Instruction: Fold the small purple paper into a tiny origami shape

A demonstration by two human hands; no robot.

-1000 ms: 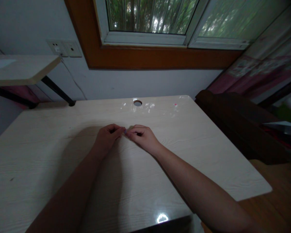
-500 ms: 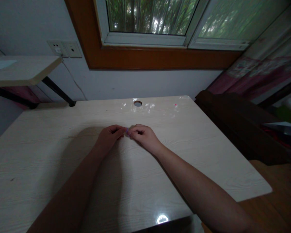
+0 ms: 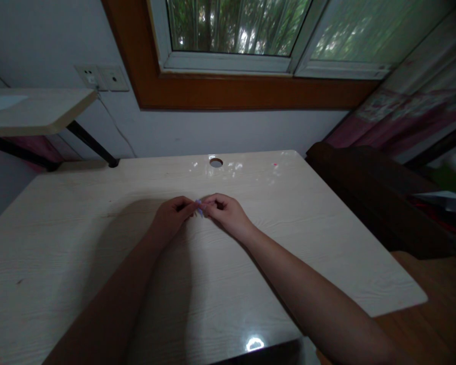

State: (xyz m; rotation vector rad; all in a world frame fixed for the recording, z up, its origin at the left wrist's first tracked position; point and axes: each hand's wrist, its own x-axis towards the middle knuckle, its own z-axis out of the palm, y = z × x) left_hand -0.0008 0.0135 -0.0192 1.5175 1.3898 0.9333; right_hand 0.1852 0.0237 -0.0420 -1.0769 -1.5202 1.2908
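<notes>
Between both grips, the tiny pale-purple piece [image 3: 199, 207] now shows more clearly; left hand [image 3: 172, 215] and right hand [image 3: 228, 215] stay pinched on it, pale wood-grain worktop [image 3: 327, 243] just below.

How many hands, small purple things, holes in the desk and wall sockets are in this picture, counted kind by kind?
2 hands: left hand, right hand
1 small purple thing, pinched between the fingertips of both hands
1 hole in the desk
2 wall sockets, side by side
Total: 6
</notes>
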